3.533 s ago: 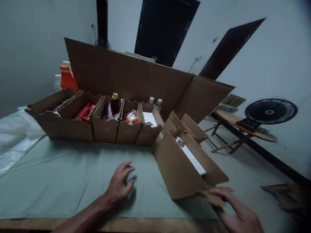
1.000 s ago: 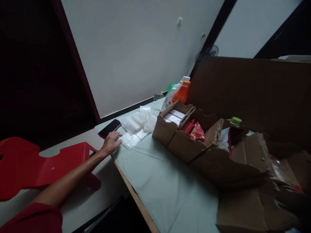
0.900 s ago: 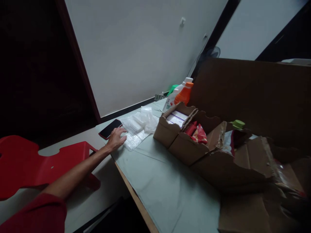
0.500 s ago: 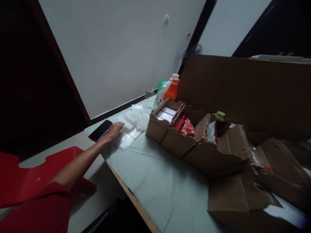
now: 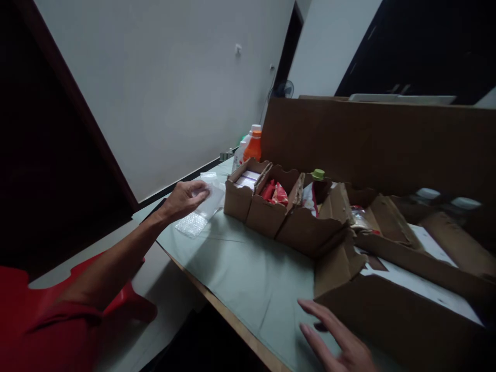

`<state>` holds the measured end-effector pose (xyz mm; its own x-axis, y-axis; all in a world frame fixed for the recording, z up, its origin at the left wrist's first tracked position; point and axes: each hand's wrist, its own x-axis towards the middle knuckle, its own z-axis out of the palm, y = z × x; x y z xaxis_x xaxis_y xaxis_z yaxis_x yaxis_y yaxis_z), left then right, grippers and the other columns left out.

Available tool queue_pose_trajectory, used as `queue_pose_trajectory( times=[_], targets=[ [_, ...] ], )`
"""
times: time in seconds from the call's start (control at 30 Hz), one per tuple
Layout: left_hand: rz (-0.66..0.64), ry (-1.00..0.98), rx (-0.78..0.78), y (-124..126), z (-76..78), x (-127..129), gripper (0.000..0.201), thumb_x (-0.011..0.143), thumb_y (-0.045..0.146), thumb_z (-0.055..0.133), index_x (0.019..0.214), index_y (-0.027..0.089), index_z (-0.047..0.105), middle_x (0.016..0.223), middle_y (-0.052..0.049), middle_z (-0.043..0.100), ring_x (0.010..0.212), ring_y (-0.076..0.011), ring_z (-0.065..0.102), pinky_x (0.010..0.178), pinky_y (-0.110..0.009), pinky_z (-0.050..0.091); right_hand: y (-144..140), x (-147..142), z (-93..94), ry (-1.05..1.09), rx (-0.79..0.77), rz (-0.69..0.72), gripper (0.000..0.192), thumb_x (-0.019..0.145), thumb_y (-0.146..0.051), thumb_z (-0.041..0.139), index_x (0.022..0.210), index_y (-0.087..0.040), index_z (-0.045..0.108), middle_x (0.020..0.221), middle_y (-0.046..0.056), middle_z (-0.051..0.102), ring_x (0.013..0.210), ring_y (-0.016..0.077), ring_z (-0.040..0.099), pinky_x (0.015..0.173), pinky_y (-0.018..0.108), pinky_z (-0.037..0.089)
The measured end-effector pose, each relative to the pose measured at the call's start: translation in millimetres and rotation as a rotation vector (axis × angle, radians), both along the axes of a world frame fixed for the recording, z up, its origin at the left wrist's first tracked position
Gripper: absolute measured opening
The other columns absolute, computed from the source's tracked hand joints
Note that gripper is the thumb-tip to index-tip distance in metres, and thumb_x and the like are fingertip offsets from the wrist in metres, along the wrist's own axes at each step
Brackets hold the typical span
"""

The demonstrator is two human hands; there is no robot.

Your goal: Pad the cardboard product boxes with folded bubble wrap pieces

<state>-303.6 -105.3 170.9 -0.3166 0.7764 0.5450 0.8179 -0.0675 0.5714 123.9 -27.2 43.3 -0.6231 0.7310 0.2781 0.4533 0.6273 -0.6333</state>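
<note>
A clear bubble-wrap pouch [image 5: 205, 199] is pinched in the fingers of the left hand [image 5: 185, 199], lifted just above the far-left corner of the pale green cloth-covered bench [image 5: 248, 268]. The pouch hangs from the grip toward the bench, its long axis running down and toward the person, where a second sheet of clear bubble wrap [image 5: 190, 225] lies flat on the cloth just below it. The left arm, in a red sleeve [image 5: 58, 330], is stretched well out to the left, so this hand alone is on the pouch. Just beside the pouch to the right stands a row of open brown cardboard boxes [image 5: 271, 206], holding white packs, red packets and a green-capped bottle [image 5: 318, 178]. An orange-capped bottle [image 5: 253, 147] stands behind the row. The right hand [image 5: 341, 341] hovers low over the near edge of the bench, fingers spread and holding nothing, well apart from the pouch and just beside a large brown cardboard box [image 5: 395, 320].
</note>
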Motion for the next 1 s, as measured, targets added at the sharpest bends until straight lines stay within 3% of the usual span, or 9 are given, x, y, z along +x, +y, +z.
queue_pose_trajectory(
  times=[0.1,0.23,0.37,0.43,0.5,0.63,0.8,0.9,1.0],
  targets=[
    [-0.279,0.018,-0.138,-14.2,22.2,36.0,0.024,0.09,0.033,0.056,0.086,0.015,0.071,0.074,-0.002,0.069,0.068,-0.0126,0.06,0.062,-0.021,0.045,-10.7,-46.8,54.5,0.117,0.191,0.107,0.047,0.089,-0.041,0.065,0.135,-0.031,0.059,0.136,0.007,0.065,0.122,0.0251,0.063,0.1,0.04,0.054],
    [-0.565,0.039,-0.329,-31.6,35.9,83.9,0.019,0.091,0.03,0.057,0.09,0.018,0.072,0.068,0.001,0.066,0.06,-0.0106,0.056,0.058,-0.02,0.042,-15.7,-100.2,104.0,0.204,0.147,0.31,0.078,0.084,-0.041,0.071,0.153,-0.026,0.037,0.154,0.01,0.046,0.142,0.028,0.042,0.117,0.047,0.034],
    [-0.581,-0.062,-0.381,-41.6,42.9,101.2,0.021,0.089,0.034,0.058,0.091,0.021,0.074,0.075,-0.002,0.071,0.066,-0.0148,0.062,0.063,-0.024,0.047,-9.9,-124.6,84.5,0.129,-0.216,0.584,0.036,0.08,-0.048,0.071,0.103,-0.021,0.072,0.103,0.004,0.072,0.094,0.0213,0.066,0.088,0.033,0.051],
    [-0.471,-0.203,-0.334,-43.6,44.3,92.3,0.022,0.086,0.038,0.06,0.085,0.021,0.074,0.078,-0.004,0.073,0.071,-0.0182,0.065,0.067,-0.027,0.051,-7.5,-110.3,60.4,0.086,-0.365,0.591,0.026,0.081,-0.044,0.069,0.078,-0.018,0.071,0.08,0.0,0.069,0.077,0.0169,0.062,0.076,0.027,0.049],
    [-0.357,-0.365,-0.269,-43.1,39.3,77.1,0.023,0.082,0.04,0.063,0.081,0.02,0.074,0.079,-0.006,0.074,0.073,-0.0199,0.066,0.069,-0.029,0.053,-6.7,-76.1,41.3,0.063,-0.453,0.494,0.022,0.079,-0.04,0.069,0.077,-0.018,0.071,0.078,0.001,0.069,0.076,0.0167,0.062,0.075,0.026,0.047],
    [-0.279,-0.57,-0.249,-29.9,-4.0,64.5,0.023,0.077,0.041,0.068,0.08,0.019,0.07,0.069,-0.003,0.069,0.063,-0.0162,0.063,0.061,-0.026,0.052,-8.6,19.1,36.1,0.021,-0.549,0.21,0.023,0.08,-0.041,0.069,0.077,-0.018,0.07,0.077,0.001,0.069,0.076,0.0173,0.062,0.073,0.027,0.046],
    [-0.326,-0.367,-0.471,6.6,-101.9,118.1,0.026,0.087,0.039,0.05,0.085,0.017,0.064,0.064,-0.001,0.063,0.058,-0.0157,0.06,0.056,-0.026,0.05,-0.5,110.4,36.7,-0.049,-0.553,-0.141,0.034,0.078,-0.05,0.067,0.085,-0.018,0.071,0.082,0.004,0.07,0.076,0.0196,0.063,0.068,0.029,0.048],
    [-0.283,-0.14,-0.524,22.4,-142.8,151.9,0.029,0.08,0.026,0.056,0.105,0.015,0.066,0.082,-0.007,0.07,0.078,-0.0236,0.067,0.074,-0.037,0.055,7.1,146.9,15.0,-0.204,-0.323,-0.382,0.036,0.077,-0.05,0.061,0.091,-0.018,0.072,0.089,0.009,0.073,0.081,0.0249,0.066,0.072,0.036,0.051],
    [-0.214,0.045,-0.391,25.9,-151.2,170.5,0.058,0.079,0.025,0.062,0.135,0.015,0.053,0.124,-0.018,0.065,0.117,-0.0337,0.06,0.101,-0.051,0.047,0.8,162.6,-7.6,-0.33,-0.008,-0.626,0.036,0.079,-0.043,0.058,0.101,-0.018,0.071,0.109,0.015,0.073,0.101,0.0337,0.065,0.086,0.048,0.049]
  ],
)
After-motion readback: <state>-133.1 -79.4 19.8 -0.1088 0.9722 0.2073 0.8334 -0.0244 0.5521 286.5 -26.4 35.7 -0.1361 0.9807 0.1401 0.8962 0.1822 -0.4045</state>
